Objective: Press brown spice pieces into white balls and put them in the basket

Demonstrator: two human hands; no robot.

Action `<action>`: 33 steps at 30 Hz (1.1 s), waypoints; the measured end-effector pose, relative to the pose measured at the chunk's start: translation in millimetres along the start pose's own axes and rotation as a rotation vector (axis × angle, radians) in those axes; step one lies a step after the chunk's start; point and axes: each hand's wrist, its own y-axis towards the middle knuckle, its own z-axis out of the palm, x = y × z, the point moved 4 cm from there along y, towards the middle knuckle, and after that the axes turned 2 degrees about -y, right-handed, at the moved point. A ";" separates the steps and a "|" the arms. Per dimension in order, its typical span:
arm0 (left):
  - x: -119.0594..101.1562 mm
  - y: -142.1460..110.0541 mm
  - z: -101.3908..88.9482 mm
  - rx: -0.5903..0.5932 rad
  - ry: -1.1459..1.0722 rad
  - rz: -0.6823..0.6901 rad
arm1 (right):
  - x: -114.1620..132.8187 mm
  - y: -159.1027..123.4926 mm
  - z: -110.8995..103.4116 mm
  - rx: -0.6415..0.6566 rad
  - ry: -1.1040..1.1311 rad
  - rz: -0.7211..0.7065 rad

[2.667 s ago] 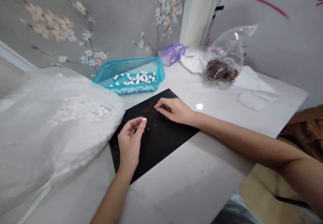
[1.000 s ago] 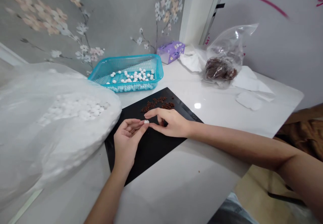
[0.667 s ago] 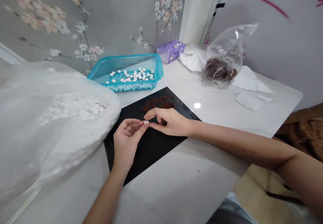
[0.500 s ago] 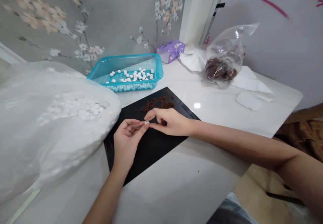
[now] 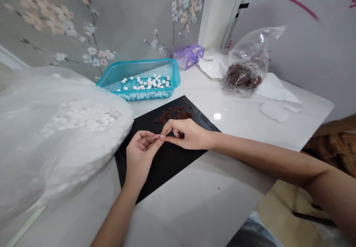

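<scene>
A small white ball-like piece (image 5: pixel 162 136), mostly covered by fingertips, is pinched over a black mat (image 5: pixel 164 169). My left hand (image 5: pixel 141 154) grips it from the left between thumb and fingers. From the right, the thumb and forefinger of my right hand (image 5: pixel 187 134) close on the same piece, the other fingers curled in. Just beyond my right hand, dark reddish-brown crumbly bits (image 5: pixel 169 114) lie in loose heaps on the mat. Whether any of these bits sit between my fingertips is too small to tell.
Behind the mat stands a blue plastic basket (image 5: pixel 172 87) with several white balls inside. At left bulges a large translucent bag (image 5: pixel 83 158) of white pieces. Farther back are a purple tissue pack (image 5: pixel 189 56), a clear bag of brown stuff (image 5: pixel 242 76) and white paper (image 5: pixel 278 91).
My right hand has come from the brown bits, toward me, to the white piece at my left fingertips. Most recently its forefinger has pressed down, covering more of the piece.
</scene>
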 end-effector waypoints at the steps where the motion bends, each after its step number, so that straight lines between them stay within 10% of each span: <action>1: 0.4 0.1 0.1 0.006 -0.004 -0.003 | 0.2 0.0 -0.2 0.002 -0.002 -0.005; 33: -2.8 4.6 -0.3 -0.010 -0.075 -0.003 | -15.1 19.4 -17.1 -0.234 -0.072 -0.004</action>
